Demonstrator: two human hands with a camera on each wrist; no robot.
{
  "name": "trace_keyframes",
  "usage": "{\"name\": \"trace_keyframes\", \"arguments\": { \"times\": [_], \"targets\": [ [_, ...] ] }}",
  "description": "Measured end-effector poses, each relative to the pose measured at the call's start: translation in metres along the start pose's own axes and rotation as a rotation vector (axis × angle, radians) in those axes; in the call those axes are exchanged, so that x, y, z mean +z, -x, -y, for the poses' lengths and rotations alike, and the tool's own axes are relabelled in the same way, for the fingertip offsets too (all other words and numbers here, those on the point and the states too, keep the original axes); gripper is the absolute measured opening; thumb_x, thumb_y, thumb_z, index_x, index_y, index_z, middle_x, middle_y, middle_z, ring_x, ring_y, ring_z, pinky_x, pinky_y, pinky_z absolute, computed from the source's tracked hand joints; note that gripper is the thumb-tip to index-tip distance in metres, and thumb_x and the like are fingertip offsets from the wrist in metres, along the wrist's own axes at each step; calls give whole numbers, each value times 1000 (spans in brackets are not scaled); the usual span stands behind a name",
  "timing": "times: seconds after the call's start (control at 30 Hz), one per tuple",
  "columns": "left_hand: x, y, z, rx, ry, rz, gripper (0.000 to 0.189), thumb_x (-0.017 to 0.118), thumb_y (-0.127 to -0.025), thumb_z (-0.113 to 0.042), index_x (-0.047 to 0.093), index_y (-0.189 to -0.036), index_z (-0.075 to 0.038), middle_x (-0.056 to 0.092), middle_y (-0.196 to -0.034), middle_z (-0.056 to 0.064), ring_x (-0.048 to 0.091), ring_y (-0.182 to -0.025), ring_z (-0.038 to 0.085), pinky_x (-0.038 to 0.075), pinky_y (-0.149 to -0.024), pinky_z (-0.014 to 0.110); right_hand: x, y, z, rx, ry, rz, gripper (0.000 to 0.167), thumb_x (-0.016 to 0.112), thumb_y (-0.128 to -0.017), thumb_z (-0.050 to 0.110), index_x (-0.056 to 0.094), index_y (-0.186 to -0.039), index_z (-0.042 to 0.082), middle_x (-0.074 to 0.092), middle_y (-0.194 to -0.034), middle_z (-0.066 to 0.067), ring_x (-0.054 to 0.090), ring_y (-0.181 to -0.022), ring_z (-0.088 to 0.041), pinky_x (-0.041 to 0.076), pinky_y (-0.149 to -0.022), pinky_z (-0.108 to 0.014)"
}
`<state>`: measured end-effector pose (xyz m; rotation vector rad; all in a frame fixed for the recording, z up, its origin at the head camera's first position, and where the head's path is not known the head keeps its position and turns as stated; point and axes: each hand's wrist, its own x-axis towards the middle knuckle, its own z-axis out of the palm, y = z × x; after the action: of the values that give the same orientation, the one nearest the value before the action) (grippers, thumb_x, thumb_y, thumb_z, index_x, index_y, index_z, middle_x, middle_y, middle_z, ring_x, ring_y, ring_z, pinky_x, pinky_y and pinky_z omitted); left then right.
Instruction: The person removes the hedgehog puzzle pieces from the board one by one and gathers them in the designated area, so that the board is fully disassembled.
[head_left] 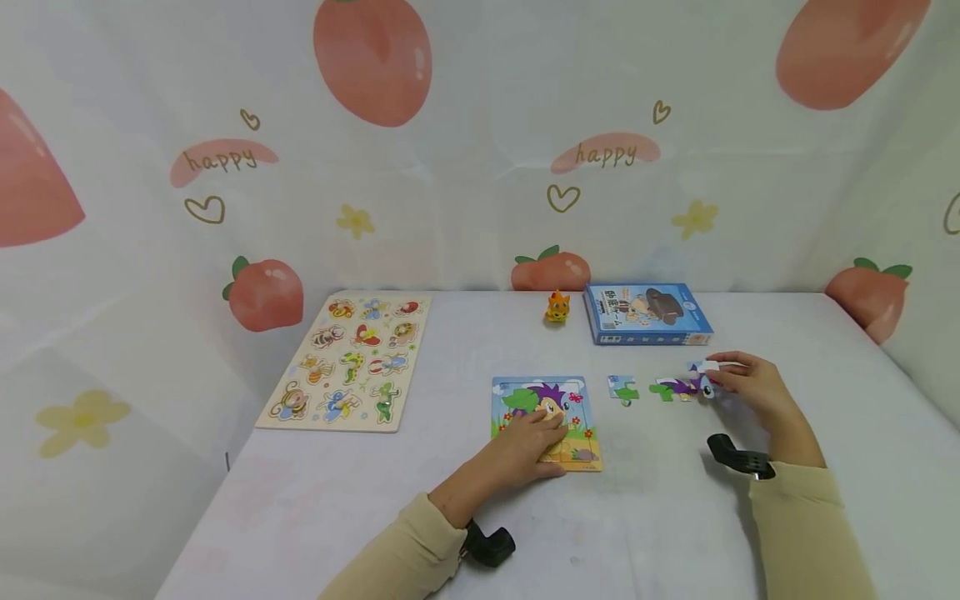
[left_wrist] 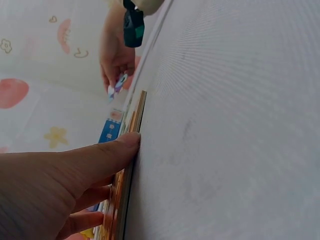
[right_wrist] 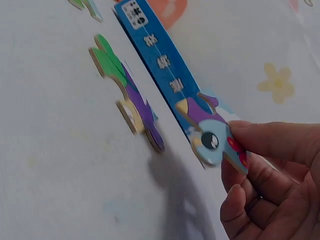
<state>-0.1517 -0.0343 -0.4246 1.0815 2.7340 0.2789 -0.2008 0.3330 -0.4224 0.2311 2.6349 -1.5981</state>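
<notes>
My left hand rests on the jigsaw board, a small framed picture of a purple-haired cartoon character. In the left wrist view its thumb lies against the board's near edge, while the other fingers are on the picture side, partly hidden. Off to the right, my right hand pinches a light blue and purple puzzle piece with an eye printed on it, raised above the table. Left of that hand lie a green and purple piece and a blue and green piece, both on the table.
A wooden board of insect shapes lies at the left. Along the back stand a small orange toy figure and a blue box. White cloth with peach prints rises behind the table.
</notes>
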Motion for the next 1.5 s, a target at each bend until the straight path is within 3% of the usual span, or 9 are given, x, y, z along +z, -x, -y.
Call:
{"name": "trace_keyframes", "arguments": {
  "times": [0.1,0.23,0.33,0.5,0.57,1.0,1.13,1.27,1.5],
  "targets": [
    [0,-1,0,3,-3,-1,59,58,-89,-43,45,-139,-14,36,-149,1,29,-140,24,31,-112,41,-6,1,-7,-13,-13,-31,10,60,-91,30,59,-101,30,55,-75,25,51,-66,1,45,-59,-19],
    [1,-1,0,1,-11,-1,59,58,-89,-43,45,-139,-15,36,-149,0,30,-140,23,30,-113,39,-11,3,-12,23,-21,-64,10,60,-91,29,57,-93,39,53,-73,25,50,-65,0,44,-57,-20],
    [1,-1,0,2,-9,-7,59,58,-89,-43,45,-139,-14,37,-149,1,30,-140,23,31,-112,39,-12,3,-13,73,-15,-79,10,58,-91,30,60,-100,31,51,-73,24,50,-66,-1,44,-58,-20],
    [0,0,0,1,-4,-5,59,58,-89,-43,46,-139,-14,37,-149,1,30,-140,24,31,-112,40,-10,1,-15,117,27,-108,43,57,-92,28,54,-124,1,49,-71,23,49,-65,-2,42,-59,-21],
    [0,-1,0,1,-15,-7,59,58,-88,-43,46,-139,-15,37,-149,0,31,-140,23,31,-112,40,-10,1,-15,120,45,-114,51,57,-92,29,48,-129,-5,49,-72,23,49,-65,-2,42,-59,-22],
    [-1,1,0,-1,9,-7,59,58,-89,-43,45,-139,-15,36,-149,1,30,-140,24,31,-112,43,-10,1,-21,152,136,-106,57,55,-92,33,46,-132,-6,52,-75,18,49,-68,-1,41,-61,-22],
    [-3,2,-1,-5,12,-3,59,58,-89,-42,45,-139,-15,36,-149,1,29,-141,24,31,-112,43,-9,1,-23,137,187,-96,58,56,-91,34,46,-131,-7,60,-95,-3,49,-73,-6,43,-60,-20],
    [-3,2,-1,-8,8,-2,59,58,-89,-42,45,-139,-15,36,-149,0,29,-140,23,31,-112,42,-7,1,-23,148,213,-81,60,55,-92,36,45,-132,-7,51,-121,-25,48,-84,-16,44,-61,-18],
    [-3,2,-1,-7,-7,-4,59,59,-88,-43,45,-139,-15,37,-149,-1,30,-140,23,31,-112,41,-8,2,-21,196,218,-67,61,56,-91,36,44,-133,-7,48,-124,-27,46,-92,-24,43,-62,-20]
  ]
}}
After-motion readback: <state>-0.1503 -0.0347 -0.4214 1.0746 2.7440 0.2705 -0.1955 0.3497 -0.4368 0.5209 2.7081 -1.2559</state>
